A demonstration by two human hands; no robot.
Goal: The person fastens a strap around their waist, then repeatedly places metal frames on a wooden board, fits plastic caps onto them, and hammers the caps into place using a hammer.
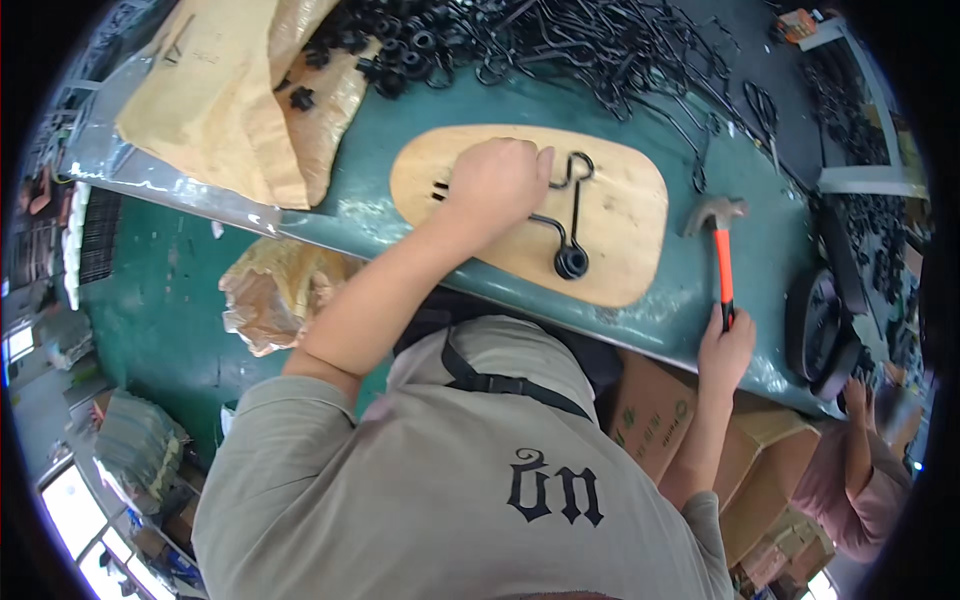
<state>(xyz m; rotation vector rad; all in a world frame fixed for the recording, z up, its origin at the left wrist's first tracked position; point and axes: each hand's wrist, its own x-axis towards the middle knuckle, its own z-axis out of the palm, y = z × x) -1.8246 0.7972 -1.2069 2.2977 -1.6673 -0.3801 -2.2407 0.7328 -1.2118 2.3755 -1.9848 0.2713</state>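
A rounded wooden board (pixel 625 225) lies on the green tabletop in front of me. On it rests a bent black metal rod (pixel 576 210), looped at its corners, with a round black ring (pixel 571 263) at the near loop. My left hand (pixel 500 180) is closed over the rod's left part and presses it against the board. Two dark rod ends stick out left of that hand; the rest under the fingers is hidden. To the right, my right hand (pixel 727 345) grips the handle end of a claw hammer (pixel 724 260), its orange handle upright in view and its head beyond the board's right edge.
A heap of black bent rods and rings (pixel 560 45) covers the table's far side. A brown paper sack (pixel 230 110) lies at the far left. Black wheels (pixel 815 320) stand at the right edge, scissors (pixel 762 108) at far right. Another person's hand (pixel 858 398) shows beyond.
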